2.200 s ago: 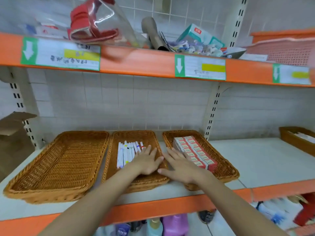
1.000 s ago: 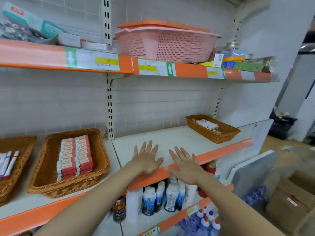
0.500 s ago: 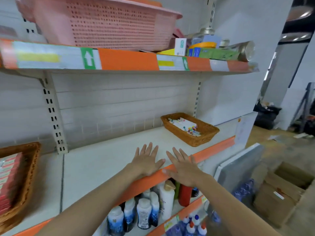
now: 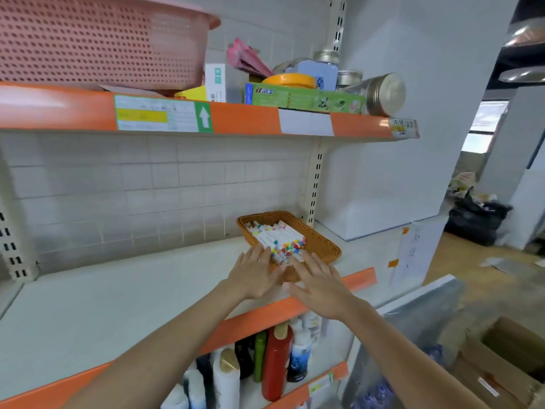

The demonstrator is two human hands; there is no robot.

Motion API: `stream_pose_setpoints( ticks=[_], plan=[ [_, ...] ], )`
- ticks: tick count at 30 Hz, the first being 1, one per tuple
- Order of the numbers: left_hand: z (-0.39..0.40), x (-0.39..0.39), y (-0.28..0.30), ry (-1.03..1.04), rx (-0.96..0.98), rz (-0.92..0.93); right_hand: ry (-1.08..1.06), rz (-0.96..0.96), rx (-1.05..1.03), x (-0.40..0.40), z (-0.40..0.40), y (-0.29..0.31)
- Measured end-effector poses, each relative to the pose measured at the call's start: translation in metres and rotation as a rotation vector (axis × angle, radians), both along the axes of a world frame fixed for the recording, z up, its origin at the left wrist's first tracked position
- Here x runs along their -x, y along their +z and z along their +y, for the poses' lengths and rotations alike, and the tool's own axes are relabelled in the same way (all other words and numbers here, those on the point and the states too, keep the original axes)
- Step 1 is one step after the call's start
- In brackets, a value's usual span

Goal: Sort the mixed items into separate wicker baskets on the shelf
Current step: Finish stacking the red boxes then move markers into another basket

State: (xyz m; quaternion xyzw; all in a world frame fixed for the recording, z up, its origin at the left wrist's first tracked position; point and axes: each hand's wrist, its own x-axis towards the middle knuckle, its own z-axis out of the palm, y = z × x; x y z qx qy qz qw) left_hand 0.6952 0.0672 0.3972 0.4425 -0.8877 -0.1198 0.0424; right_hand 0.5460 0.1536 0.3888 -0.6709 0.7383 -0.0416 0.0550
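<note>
Woven wicker basket point(image 4: 320, 246) of capped markers point(image 4: 277, 238) at shelf point(image 4: 118, 290) front edge is reached by flat, open-fingered left hand point(image 4: 255, 274) and right hand point(image 4: 320, 286).

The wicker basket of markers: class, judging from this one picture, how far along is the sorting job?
Done: nothing here shows it. In hand: both the left hand and right hand reach open toward the wicker basket, holding nothing. Left: its mixed markers still need sorting; no other wicker basket shows here.
</note>
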Motion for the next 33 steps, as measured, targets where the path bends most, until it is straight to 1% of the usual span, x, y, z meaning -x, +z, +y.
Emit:
stream_pose_setpoints(
  ticks=[5,10,13,18,22,25,28,30,33],
  plan=[
    [-0.046,0.029,-0.004,0.041,0.057,-0.013,0.040,-0.029,0.035,0.028,-0.047,-0.002],
    [-0.102,0.052,-0.012,0.052,0.084,-0.106,0.061,0.005,0.021,0.056,-0.096,0.003],
    [-0.122,0.064,-0.010,0.107,0.050,-0.055,0.063,0.029,0.034,0.069,-0.125,0.006],
    [-0.137,0.076,-0.009,0.161,0.032,-0.054,0.110,0.003,-0.011,0.079,-0.156,-0.001],
    [-0.151,0.085,-0.014,0.228,0.048,-0.106,0.125,0.030,0.037,0.082,-0.183,-0.002],
    [-0.157,0.091,-0.013,0.328,0.065,-0.114,0.102,-0.027,0.053,0.084,-0.200,0.000],
    [-0.159,0.100,-0.008,0.410,0.105,-0.133,0.083,-0.092,-0.020,0.084,-0.211,0.000],
    [-0.160,0.104,-0.009,0.450,0.132,-0.143,0.103,-0.124,-0.065,0.084,-0.217,0.000],
    [-0.163,0.107,-0.017,0.479,0.174,-0.126,0.132,-0.162,-0.057,0.085,-0.224,-0.001]
  ],
)
